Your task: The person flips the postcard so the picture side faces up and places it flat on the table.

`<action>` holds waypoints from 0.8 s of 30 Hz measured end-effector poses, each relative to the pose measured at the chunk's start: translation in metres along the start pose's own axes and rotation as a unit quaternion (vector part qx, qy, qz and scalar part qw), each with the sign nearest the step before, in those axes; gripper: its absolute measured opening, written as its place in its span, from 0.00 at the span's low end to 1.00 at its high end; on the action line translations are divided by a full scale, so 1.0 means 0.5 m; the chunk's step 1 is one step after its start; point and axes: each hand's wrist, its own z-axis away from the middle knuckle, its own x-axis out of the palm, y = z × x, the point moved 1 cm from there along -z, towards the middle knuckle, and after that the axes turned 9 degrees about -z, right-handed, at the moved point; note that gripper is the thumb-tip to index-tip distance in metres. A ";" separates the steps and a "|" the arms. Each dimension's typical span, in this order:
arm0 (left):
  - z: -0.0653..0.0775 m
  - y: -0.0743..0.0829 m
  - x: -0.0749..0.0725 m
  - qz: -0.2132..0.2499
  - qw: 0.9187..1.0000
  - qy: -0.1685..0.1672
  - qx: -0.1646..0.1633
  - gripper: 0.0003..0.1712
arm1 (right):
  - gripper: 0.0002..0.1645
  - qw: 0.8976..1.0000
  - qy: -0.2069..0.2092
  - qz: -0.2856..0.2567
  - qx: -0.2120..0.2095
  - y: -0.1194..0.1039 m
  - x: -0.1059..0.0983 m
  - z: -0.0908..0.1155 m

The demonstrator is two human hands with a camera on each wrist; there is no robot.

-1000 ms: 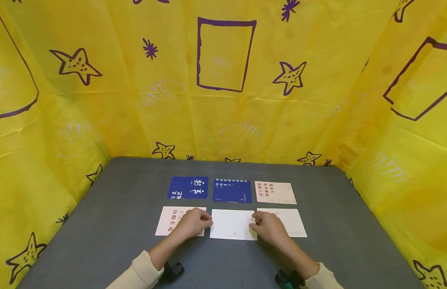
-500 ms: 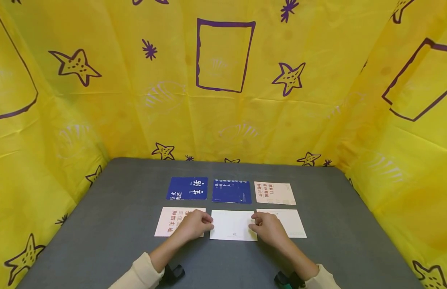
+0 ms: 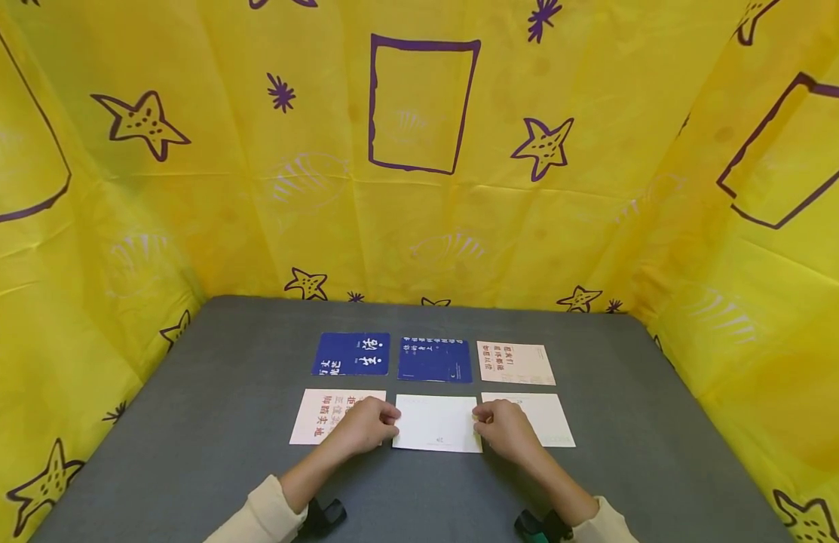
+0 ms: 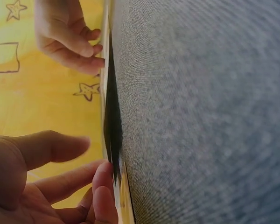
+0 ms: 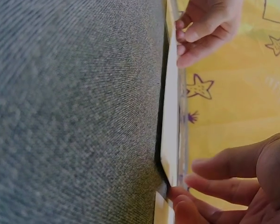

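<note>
A plain white card (image 3: 437,421) with a small mark near its front edge lies in the middle of the front row, close over the table. In the head view my left hand (image 3: 365,424) is at its left short edge and my right hand (image 3: 506,427) at its right one. Both wrist views show fingertips touching the card's ends, while each thumb stands apart from the fingers. The left forearm and hand partly cover a pink card with red writing (image 3: 312,416). Behind the right hand, another pale card (image 3: 551,422) is partly hidden.
A back row holds two blue cards with white characters (image 3: 351,354), (image 3: 436,362) and a pink card with red characters (image 3: 517,363). The grey cloth-covered table (image 3: 209,422) meets yellow patterned curtains (image 3: 419,226) at the back and sides.
The white card has shifted very slightly left between the hands. The right fingertips have moved a touch to the right; everything else stays put.
</note>
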 end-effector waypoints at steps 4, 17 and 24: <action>0.001 -0.002 -0.001 0.010 1.000 0.003 0.003 0.17 | 0.13 1.000 0.000 -0.016 0.002 0.007 0.000 -0.001; 0.003 -0.010 -0.011 0.045 0.998 0.037 -0.004 0.16 | 0.14 0.997 0.032 -0.065 -0.004 0.014 -0.005 -0.002; 0.003 -0.014 -0.019 0.052 0.997 0.049 0.009 0.13 | 0.10 0.994 0.049 -0.094 -0.003 0.012 -0.011 -0.002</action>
